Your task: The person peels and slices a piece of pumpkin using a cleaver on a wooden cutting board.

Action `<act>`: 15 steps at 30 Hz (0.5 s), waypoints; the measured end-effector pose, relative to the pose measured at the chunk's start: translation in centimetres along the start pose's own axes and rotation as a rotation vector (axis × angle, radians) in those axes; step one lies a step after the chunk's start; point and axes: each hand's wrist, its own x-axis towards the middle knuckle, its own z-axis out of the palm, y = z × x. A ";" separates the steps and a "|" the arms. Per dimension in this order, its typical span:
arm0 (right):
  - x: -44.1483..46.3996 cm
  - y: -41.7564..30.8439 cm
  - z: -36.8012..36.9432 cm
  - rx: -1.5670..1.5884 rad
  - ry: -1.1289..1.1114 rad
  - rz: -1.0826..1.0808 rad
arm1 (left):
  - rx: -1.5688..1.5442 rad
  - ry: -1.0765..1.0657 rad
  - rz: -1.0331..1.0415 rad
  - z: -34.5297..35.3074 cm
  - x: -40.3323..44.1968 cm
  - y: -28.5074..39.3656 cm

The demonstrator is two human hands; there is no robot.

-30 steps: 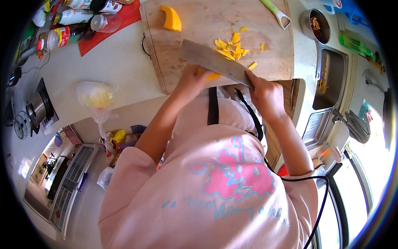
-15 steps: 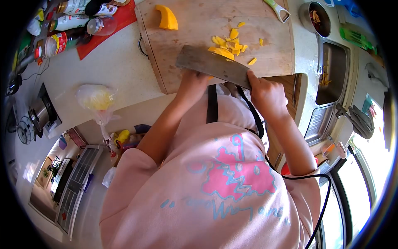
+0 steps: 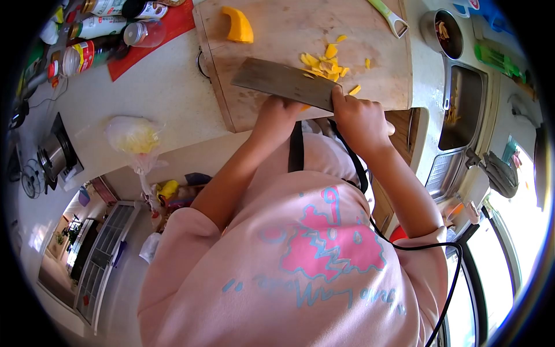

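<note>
My right hand (image 3: 361, 124) grips the handle of a wide cleaver (image 3: 283, 82), whose blade reaches left over the near part of a wooden cutting board (image 3: 277, 29). Close by the blade's lower edge, my left hand (image 3: 274, 121) is closed on an orange-yellow piece (image 3: 304, 107), mostly hidden by the hand and blade. Beyond the cleaver lies a loose pile of yellow pieces (image 3: 328, 65), with a few bits scattered to its right. A curved orange wedge (image 3: 239, 26) rests at the board's upper left.
A green-handled peeler (image 3: 393, 22) lies at the board's upper right. Past it are a metal pot (image 3: 425, 29) and a sink (image 3: 462, 127). Bottles (image 3: 104, 26) stand at the upper left, and a tied plastic bag (image 3: 134, 137) sits on the left counter.
The cleaver has shifted left and its blade now lies flatter across the view. My right hand has moved slightly left with it, while my left hand stays by the board's near edge.
</note>
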 end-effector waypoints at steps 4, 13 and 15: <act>2.1 -0.2 0.3 -0.007 -0.028 0.042 | 0.072 0.020 0.109 0.5 -0.8 0.9; -0.3 3.0 -0.7 0.415 0.057 0.359 | -0.021 -0.150 0.097 -2.7 0.7 -1.4; -1.4 3.2 -0.2 0.363 0.102 0.363 | -0.054 -0.161 0.027 -3.2 1.2 -2.1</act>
